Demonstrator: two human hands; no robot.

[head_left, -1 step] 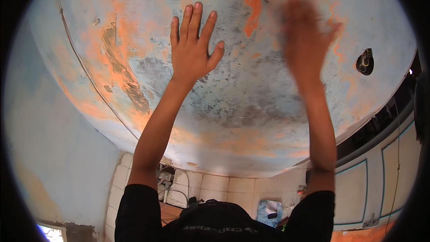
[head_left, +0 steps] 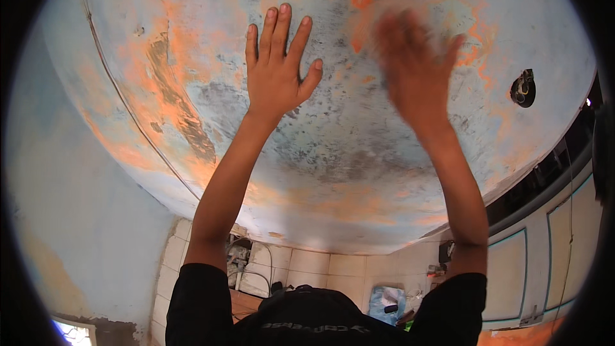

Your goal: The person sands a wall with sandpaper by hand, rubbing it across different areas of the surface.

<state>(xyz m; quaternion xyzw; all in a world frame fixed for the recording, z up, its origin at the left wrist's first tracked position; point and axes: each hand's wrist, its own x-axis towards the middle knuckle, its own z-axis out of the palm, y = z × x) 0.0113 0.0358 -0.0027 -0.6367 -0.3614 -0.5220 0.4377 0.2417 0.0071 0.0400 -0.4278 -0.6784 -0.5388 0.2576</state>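
My left hand (head_left: 277,67) lies flat on a blotchy wall (head_left: 359,122) of pale blue, orange and dark grey patches. Its fingers are spread and it holds nothing that shows. To its right, my right hand (head_left: 416,64) is held up against the same wall, beside an orange streak (head_left: 357,0). Motion smears its fingers, though the thumb stands out to the right. Whether anything lies under that palm is hidden. Both forearms reach up from black sleeves.
A thin cable (head_left: 115,90) runs down the wall at the left. An open round socket hole (head_left: 523,88) with wires sits at the right. Low down are white tiles (head_left: 307,261), a blue plastic bag (head_left: 385,301) and a pale panelled door (head_left: 503,275).
My right hand has shifted left and slightly down across the wall, uncovering more of the orange marks to its right. My left hand stays in nearly the same place.
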